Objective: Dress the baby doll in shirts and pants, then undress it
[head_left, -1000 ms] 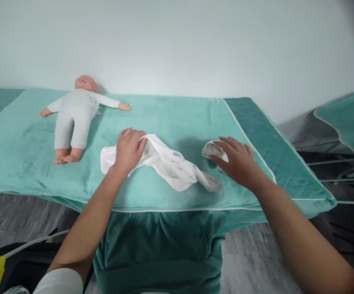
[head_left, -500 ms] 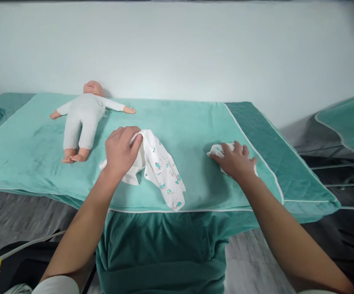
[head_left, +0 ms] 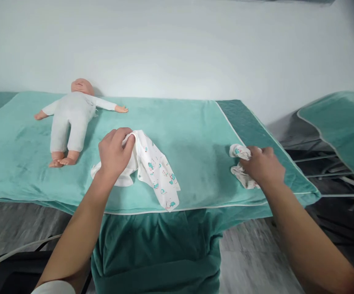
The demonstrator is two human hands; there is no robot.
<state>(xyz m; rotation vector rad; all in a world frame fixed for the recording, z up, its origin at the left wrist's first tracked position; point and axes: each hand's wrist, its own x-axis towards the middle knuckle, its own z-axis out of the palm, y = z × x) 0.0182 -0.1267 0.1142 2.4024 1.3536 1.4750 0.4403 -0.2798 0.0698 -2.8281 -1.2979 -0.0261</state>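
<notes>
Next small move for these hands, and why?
I'd probably have the right hand release the bunched cloth onto the bed. That cloth is crumpled in its fingers, while the left hand alone grips the printed cloth, which hangs in folds; a free second hand would likely help straighten it.

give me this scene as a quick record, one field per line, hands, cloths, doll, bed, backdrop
left hand: pinching the top of the large cloth
right hand: gripping the small cloth
large cloth: white, blue-green and red print, draped down to the right of the left hand
small cloth: white, printed, bunched, partly hidden by the right hand
doll: on the bed, left of both cloths, arms spread, feet toward the person
bed: green cover, white piping
backdrop: pale wall
</notes>
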